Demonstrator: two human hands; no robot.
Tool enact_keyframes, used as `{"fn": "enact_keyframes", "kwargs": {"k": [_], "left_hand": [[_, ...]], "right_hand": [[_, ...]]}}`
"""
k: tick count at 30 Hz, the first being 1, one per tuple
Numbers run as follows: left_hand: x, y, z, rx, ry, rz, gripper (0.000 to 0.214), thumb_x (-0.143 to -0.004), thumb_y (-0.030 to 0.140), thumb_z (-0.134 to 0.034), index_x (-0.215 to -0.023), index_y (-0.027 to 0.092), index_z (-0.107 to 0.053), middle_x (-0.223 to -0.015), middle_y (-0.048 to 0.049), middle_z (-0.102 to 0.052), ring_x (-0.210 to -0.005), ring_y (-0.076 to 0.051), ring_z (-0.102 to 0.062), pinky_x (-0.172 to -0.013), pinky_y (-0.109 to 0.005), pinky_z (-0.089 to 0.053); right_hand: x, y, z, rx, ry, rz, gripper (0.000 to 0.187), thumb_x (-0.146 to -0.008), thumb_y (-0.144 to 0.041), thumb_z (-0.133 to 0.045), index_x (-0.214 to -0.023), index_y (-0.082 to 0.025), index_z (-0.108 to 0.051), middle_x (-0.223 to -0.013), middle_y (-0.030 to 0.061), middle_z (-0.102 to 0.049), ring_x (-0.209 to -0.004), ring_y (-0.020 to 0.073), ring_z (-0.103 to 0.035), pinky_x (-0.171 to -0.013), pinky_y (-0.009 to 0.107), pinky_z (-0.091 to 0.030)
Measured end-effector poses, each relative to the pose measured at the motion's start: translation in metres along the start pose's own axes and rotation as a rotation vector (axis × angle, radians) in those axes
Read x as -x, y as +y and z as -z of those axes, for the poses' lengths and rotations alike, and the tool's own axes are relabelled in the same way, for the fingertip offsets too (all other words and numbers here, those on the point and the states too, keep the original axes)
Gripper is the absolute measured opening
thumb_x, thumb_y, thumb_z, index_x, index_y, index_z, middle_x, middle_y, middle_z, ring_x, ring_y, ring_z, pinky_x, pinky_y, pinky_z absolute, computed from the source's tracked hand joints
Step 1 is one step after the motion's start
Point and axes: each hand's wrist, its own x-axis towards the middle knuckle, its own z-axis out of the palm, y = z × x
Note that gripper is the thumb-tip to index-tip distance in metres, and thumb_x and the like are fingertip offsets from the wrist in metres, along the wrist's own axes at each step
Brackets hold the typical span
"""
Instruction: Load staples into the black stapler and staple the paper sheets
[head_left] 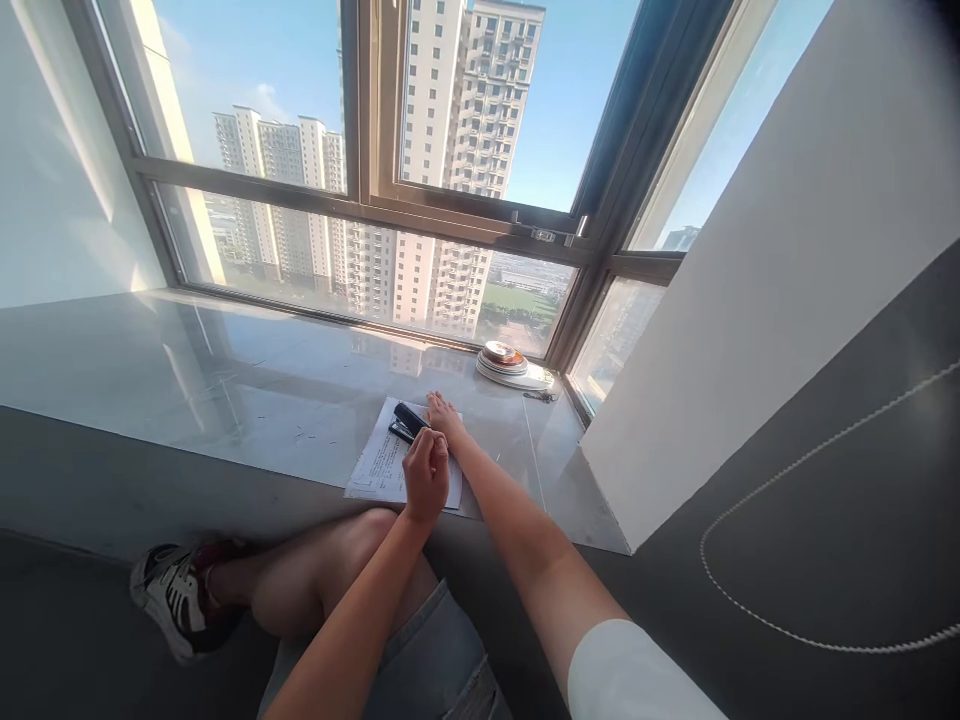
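With the elongated black stapler point(407, 418) positioned on printed white paper point(380, 462) on the glossy grey windowsill point(187, 380), my left fingers point(420, 452) are fisted at its end, grip unclear, my right fingers point(438, 402) lie flat; positioning appears complete, stapling unconfirmed.

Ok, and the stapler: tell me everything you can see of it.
The stapler is dark, nearly black, and looks like smooth plastic. Its upper arm and lower base show, parted at the far end, which points up and left in the view. It lies at an angle over the paper; whether the base rests on it is unclear. The left hand is closed around its near end, hiding that part.
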Motion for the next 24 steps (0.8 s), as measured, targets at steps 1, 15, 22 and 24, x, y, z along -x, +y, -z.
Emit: {"fn": "enact_keyframes", "kwargs": {"k": [1,15,22,24], "left_hand": [[0.000,-0.001,-0.001,-0.015,-0.027,0.018,0.029,-0.104,0.035,-0.034,-0.080,0.024,-0.048,-0.076,-0.0031,-0.055,-0.070,-0.018,-0.053,-0.069,-0.031,-0.045],[-0.009,-0.002,-0.015,-0.237,-0.136,0.226,0.031,-0.103,0.028,-0.034,-0.080,0.023,-0.053,-0.075,-0.0054,-0.063,-0.069,-0.021,-0.058,-0.065,-0.031,-0.037],[-0.009,-0.009,-0.008,-0.428,-0.346,0.391,0.042,-0.105,0.034,-0.029,-0.084,0.020,-0.063,-0.095,-0.0154,-0.072,-0.091,-0.030,-0.067,-0.076,-0.038,-0.042],[-0.009,-0.010,-0.005,-0.451,-0.345,0.400,0.044,-0.105,0.034,-0.029,-0.086,0.019,-0.065,-0.098,-0.0163,-0.073,-0.095,-0.031,-0.067,-0.079,-0.040,-0.044]], "right_hand": [[0.005,0.003,0.001,-0.007,0.013,-0.017,0.055,-0.102,-0.018,-0.035,-0.156,-0.014,-0.027,-0.167,0.0168,-0.023,-0.157,0.0271,-0.013,-0.123,0.055,-0.021],[0.098,0.093,0.043,-0.036,0.182,-0.248,0.052,-0.097,-0.017,-0.044,-0.148,-0.009,-0.044,-0.158,0.0206,-0.040,-0.153,0.0269,-0.028,-0.123,0.047,-0.026],[0.103,0.087,0.051,-0.062,0.323,-0.236,0.048,-0.092,-0.016,-0.047,-0.140,-0.013,-0.053,-0.145,0.0184,-0.055,-0.143,0.0276,-0.044,-0.117,0.043,-0.035],[0.115,0.083,0.055,-0.127,0.467,-0.242,0.042,-0.093,-0.016,-0.040,-0.132,-0.014,-0.058,-0.133,0.0166,-0.063,-0.131,0.0267,-0.054,-0.110,0.040,-0.041]]}}
